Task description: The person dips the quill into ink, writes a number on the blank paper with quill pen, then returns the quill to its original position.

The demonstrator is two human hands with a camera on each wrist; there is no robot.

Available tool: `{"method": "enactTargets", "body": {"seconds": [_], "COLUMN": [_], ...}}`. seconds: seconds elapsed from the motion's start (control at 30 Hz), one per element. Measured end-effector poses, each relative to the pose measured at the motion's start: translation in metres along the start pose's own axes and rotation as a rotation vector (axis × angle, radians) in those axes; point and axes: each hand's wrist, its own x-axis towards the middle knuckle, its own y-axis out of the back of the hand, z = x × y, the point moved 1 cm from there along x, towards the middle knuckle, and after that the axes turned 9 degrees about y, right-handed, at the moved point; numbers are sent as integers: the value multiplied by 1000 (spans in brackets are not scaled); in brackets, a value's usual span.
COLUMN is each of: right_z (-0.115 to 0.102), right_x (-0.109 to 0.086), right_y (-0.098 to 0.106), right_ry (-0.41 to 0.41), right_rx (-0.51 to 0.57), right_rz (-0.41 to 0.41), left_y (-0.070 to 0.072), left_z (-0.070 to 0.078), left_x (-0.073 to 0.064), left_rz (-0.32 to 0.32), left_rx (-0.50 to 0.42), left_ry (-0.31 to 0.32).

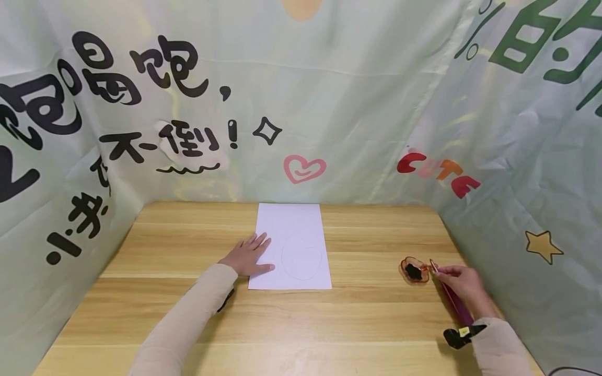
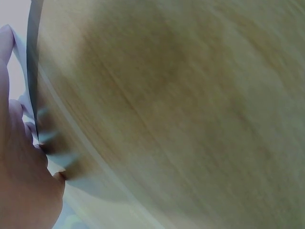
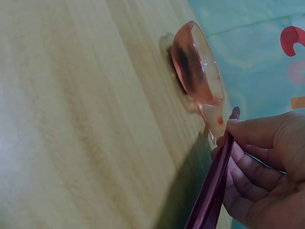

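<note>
A white sheet of paper (image 1: 291, 224) with a faint round outline lies on the wooden table. Spread over the paper's left edge, my left hand (image 1: 247, 256) rests with its fingers extended. In the left wrist view, part of that hand (image 2: 26, 181) shows beside the lifted paper edge. At the right, my right hand (image 1: 463, 284) pinches a long maroon pen-like tool (image 3: 209, 191) near its narrow tip. Close beyond that tip sits a small translucent orange dish (image 3: 217, 78) with a short handle. Something black lies inside the dish (image 1: 420, 265).
A printed cloth (image 1: 357, 104) hangs behind the table (image 1: 291, 334) and along both sides. Black straps with camera mounts (image 1: 458, 337) are at the wrists. A dark cable (image 1: 571, 369) curves at the lower right corner.
</note>
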Motion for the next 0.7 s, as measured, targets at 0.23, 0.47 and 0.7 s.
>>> {"method": "enactTargets", "body": {"seconds": [0.23,0.47,0.7], "right_z": [1,0,1], "right_x": [-1,1,2], "right_y": [-6,-9,-10], "right_ry": [8,-3,-8], "right_rx": [-52,-49,-41], "right_rz": [35,45,57], "left_y": [1,-1,-3], "left_z": [1,-2,-3], "left_x": [0,2,3], "left_rz": [-1,-4,-5], "left_rx": [12,19,21], "left_ry": [4,7,12]}}
